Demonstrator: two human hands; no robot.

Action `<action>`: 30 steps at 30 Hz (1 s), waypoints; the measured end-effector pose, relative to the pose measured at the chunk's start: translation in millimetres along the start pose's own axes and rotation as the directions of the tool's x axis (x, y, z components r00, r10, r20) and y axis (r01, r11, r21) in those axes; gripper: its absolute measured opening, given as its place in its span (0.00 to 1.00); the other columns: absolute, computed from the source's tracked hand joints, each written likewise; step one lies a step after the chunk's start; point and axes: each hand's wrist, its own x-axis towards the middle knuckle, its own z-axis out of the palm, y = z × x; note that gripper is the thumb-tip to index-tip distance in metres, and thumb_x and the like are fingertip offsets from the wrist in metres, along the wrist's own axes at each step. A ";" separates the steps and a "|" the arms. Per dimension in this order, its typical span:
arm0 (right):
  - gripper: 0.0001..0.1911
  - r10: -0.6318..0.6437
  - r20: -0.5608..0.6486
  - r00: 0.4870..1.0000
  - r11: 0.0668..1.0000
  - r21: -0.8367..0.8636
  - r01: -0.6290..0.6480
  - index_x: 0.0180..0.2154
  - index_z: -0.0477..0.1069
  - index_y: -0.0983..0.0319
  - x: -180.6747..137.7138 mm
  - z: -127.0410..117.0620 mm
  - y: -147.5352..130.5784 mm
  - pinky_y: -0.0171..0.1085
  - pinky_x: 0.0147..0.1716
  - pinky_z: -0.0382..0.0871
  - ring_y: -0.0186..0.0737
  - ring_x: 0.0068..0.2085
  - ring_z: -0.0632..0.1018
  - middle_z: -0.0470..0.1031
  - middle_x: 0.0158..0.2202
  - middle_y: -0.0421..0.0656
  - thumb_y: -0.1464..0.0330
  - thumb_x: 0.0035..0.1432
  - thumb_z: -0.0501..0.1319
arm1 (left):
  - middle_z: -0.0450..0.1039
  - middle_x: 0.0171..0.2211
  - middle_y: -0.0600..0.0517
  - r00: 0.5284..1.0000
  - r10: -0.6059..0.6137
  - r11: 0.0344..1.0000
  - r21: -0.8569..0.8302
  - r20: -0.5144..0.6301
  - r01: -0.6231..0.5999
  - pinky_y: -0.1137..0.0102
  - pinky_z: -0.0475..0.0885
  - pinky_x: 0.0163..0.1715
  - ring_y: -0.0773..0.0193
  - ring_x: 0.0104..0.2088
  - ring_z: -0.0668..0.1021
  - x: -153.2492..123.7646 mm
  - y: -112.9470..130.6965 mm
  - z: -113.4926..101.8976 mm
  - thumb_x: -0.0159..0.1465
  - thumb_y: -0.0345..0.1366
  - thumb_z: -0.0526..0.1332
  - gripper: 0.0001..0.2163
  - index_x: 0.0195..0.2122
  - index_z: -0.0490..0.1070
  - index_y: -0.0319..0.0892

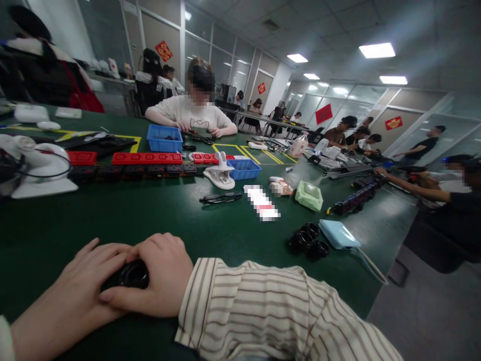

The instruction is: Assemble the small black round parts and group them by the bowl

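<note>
A glossy black round part (134,275), with a ring-like rim, lies between my hands low over the green table. My right hand (163,273) is curled round it, its thumb along the near side and its fingers over the far side. My left hand (88,281) presses against it from the left, fingers bent forward and partly behind the right hand. Much of the part is hidden by both hands. Several similar black round parts (302,240) stand in a cluster to the right, beside a light blue power bank (339,234) with a white strap.
Ahead lie black glasses (221,198), a white clip-on base (220,175), a blue bin (245,169) and a green box (308,195). A red and black strip of sockets (146,158) runs across the left. A person (195,113) sits opposite; others work at right. The table's edge (391,260) slants at right.
</note>
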 end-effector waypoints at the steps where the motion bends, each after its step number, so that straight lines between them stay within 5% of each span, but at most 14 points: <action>1: 0.20 -0.025 0.003 1.000 1.000 -0.006 0.025 0.36 0.64 0.62 1.0 1.0 1.4 0.39 0.39 0.62 0.39 0.39 0.68 0.67 0.34 0.41 0.54 0.46 0.61 | 0.70 0.39 0.55 1.000 0.016 1.000 -0.021 0.011 -0.015 0.53 0.52 0.55 0.58 0.43 0.71 1.1 1.2 -1.5 0.47 0.41 0.56 0.15 0.37 0.67 0.46; 8: 0.16 -0.236 -0.094 0.967 0.953 0.171 0.249 0.39 0.64 0.60 -2.8 1.0 -2.4 0.40 0.45 0.58 0.39 0.41 0.67 0.69 0.36 0.40 0.74 0.44 0.55 | 0.66 0.42 0.50 0.986 0.043 0.963 -0.270 0.162 0.002 0.62 0.62 0.48 0.56 0.45 0.68 12.8 16.7 -19.7 0.47 0.34 0.60 0.17 0.40 0.67 0.43; 15: 0.17 -0.103 -0.246 0.964 0.986 0.105 0.132 0.41 0.61 0.64 -2.2 10.9 1.3 0.44 0.41 0.60 0.44 0.40 0.67 0.66 0.38 0.47 0.63 0.48 0.58 | 0.65 0.42 0.49 0.995 -0.085 0.972 -0.218 0.044 0.092 0.52 0.52 0.53 0.54 0.43 0.68 8.3 24.4 -24.2 0.39 0.48 0.67 0.31 0.43 0.62 0.43; 18: 0.16 -0.069 -0.244 0.967 0.997 0.000 0.072 0.36 0.63 0.63 -1.6 15.4 3.7 0.43 0.37 0.60 0.43 0.36 0.67 0.66 0.33 0.45 0.59 0.49 0.58 | 0.66 0.39 0.51 0.997 -0.072 0.981 -0.177 0.025 0.075 0.51 0.49 0.54 0.55 0.43 0.68 5.2 31.4 -22.6 0.41 0.50 0.66 0.26 0.38 0.64 0.43; 22: 0.11 -0.069 -0.222 0.973 0.996 -0.070 0.055 0.32 0.64 0.62 -3.3 15.8 2.4 0.43 0.36 0.60 0.43 0.35 0.67 0.66 0.31 0.44 0.61 0.52 0.56 | 0.67 0.35 0.51 0.998 -0.063 0.990 -0.129 -0.019 0.060 0.57 0.58 0.50 0.57 0.39 0.69 5.2 30.6 -19.0 0.43 0.47 0.65 0.20 0.33 0.67 0.41; 26: 0.08 -0.189 -0.192 0.963 0.982 -0.014 0.190 0.35 0.66 0.62 -6.2 13.3 -0.8 0.43 0.40 0.60 0.42 0.38 0.68 0.69 0.34 0.44 0.70 0.52 0.52 | 0.68 0.38 0.49 1.000 0.006 0.981 -0.192 -0.005 -0.007 0.64 0.65 0.44 0.57 0.41 0.69 5.8 23.2 -19.3 0.44 0.45 0.66 0.20 0.37 0.69 0.42; 30: 0.16 -0.311 -0.167 0.936 0.947 0.034 0.321 0.38 0.67 0.62 -12.4 14.0 -5.3 0.42 0.44 0.60 0.40 0.41 0.69 0.70 0.38 0.44 0.76 0.49 0.46 | 0.69 0.39 0.50 0.998 0.049 0.976 -0.215 0.048 -0.037 0.64 0.64 0.45 0.56 0.42 0.70 3.2 20.0 -20.6 0.44 0.44 0.66 0.21 0.40 0.69 0.43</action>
